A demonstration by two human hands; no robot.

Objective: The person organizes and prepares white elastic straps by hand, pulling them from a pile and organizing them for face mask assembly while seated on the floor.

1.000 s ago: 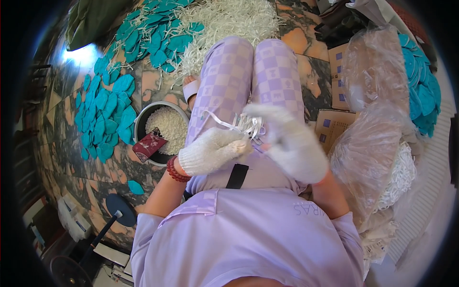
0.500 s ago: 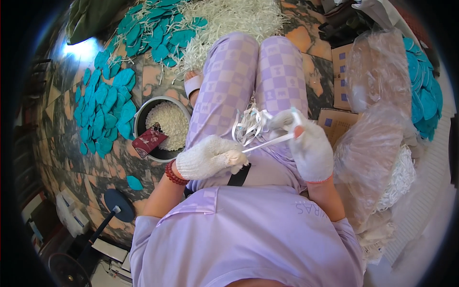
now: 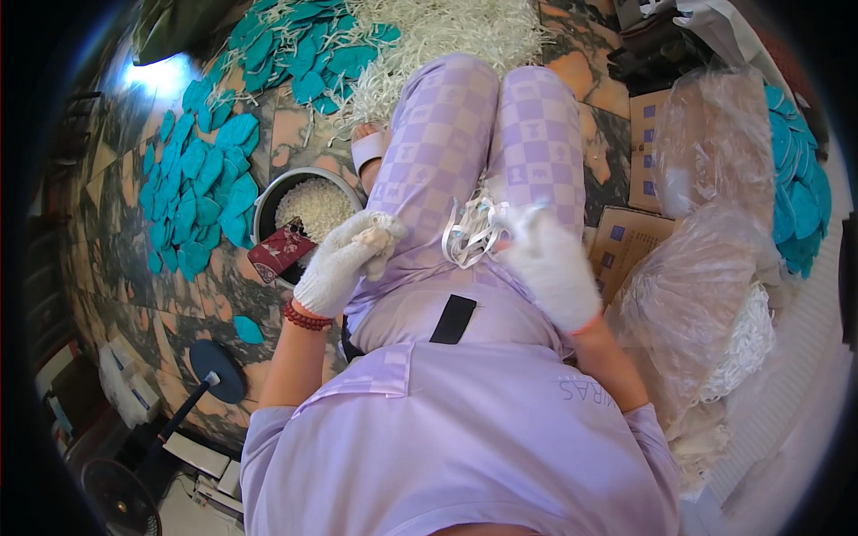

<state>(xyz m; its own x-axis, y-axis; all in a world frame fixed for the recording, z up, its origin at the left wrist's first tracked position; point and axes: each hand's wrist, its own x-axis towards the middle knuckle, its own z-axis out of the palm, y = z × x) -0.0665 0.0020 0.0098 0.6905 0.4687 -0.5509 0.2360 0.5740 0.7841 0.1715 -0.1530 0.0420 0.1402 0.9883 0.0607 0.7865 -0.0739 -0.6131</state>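
Note:
My left hand (image 3: 347,259), in a white knitted glove, is raised over my left thigh beside the round pot (image 3: 264,207). Its fingers are curled together; what they hold, if anything, is hidden. A loose bunch of narrow white strips (image 3: 474,234) lies in my lap between the thighs. Right against that bunch is my right hand (image 3: 554,272), gloved too, its fingers smeared by motion. Small white pellets (image 3: 313,204) fill much of the pot. Across the pot's near rim rests a dark red patterned flat case (image 3: 282,252).
Teal leaf-shaped pieces (image 3: 201,192) are heaped on the marbled floor at the left, one lying alone (image 3: 248,330). A large pile of pale strips (image 3: 456,40) spreads beyond my knees. Cardboard boxes (image 3: 630,239) and clear plastic bags (image 3: 684,286) stand at the right. A fan (image 3: 121,500) is lower left.
My left hand has moved up and left, away from the right one. The white strip stretched between both hands no longer shows there. My right hand has come down towards the bunch in my lap.

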